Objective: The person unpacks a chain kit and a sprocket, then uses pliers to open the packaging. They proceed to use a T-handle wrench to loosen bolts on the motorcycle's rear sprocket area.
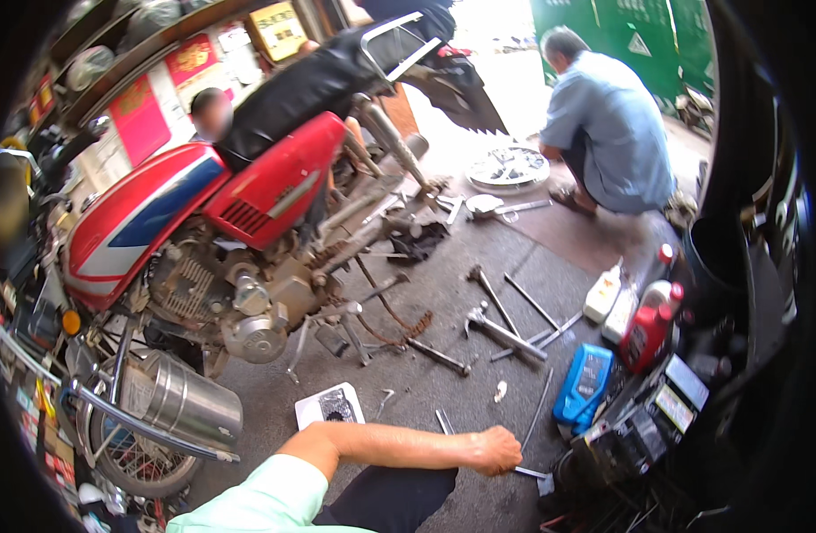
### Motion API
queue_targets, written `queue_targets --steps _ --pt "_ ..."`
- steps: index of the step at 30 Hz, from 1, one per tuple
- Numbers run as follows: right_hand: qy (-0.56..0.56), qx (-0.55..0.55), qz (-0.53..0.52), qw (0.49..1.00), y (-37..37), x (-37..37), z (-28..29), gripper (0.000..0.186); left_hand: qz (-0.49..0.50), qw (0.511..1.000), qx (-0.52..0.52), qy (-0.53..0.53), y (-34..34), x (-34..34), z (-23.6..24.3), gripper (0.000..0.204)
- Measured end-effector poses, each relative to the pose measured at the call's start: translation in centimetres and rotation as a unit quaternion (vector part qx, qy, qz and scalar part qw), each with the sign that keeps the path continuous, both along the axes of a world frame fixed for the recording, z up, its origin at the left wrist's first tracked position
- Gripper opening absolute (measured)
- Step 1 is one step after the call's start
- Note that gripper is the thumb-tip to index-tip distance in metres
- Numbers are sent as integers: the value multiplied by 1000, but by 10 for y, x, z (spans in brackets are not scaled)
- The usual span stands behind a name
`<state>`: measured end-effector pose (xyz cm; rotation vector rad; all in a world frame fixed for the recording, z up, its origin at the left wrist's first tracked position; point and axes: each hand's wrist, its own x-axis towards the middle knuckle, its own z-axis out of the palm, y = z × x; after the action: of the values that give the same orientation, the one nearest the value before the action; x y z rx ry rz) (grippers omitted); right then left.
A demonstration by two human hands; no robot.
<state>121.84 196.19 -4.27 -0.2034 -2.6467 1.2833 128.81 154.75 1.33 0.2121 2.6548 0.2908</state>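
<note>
Low down, a left hand [497, 450] curls beside a metal rod [530, 473]

To the left, gold markings cover a red poster [193, 60], and a motorcycle's side panel [279, 185] carries pale lettering too blurred to read. The left forearm [390, 444] stretches rightward from a bent elbow, its fingers folded together. The rod juts out at the fist's lower right; I can't tell whether they clamp it. Further right, a blue bottle [585, 384] wears a label.
</note>
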Motion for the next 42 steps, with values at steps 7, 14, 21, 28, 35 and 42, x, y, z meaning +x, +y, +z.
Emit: queue_targets --steps 7,14,21,28,35,42 --pt "-3 -30 238 971 -85 3 65 26 95 914 391 46 15 -5 71 37" --pt "212 -10 494 843 -213 -11 122 22 280 590 722 228 22 -8 81 46" --pt "30 -163 578 799 -250 -12 125 23 397 531 678 319 10 24 117 33" --pt "-155 -237 569 772 -254 3 123 24 423 517 662 340 4 30 109 28" --pt "-141 -136 571 797 -279 27 170 41 433 415 688 407 -27 54 120 22" --pt "102 -31 709 697 -376 70 229 43 456 355 630 519 -93 133 144 22"
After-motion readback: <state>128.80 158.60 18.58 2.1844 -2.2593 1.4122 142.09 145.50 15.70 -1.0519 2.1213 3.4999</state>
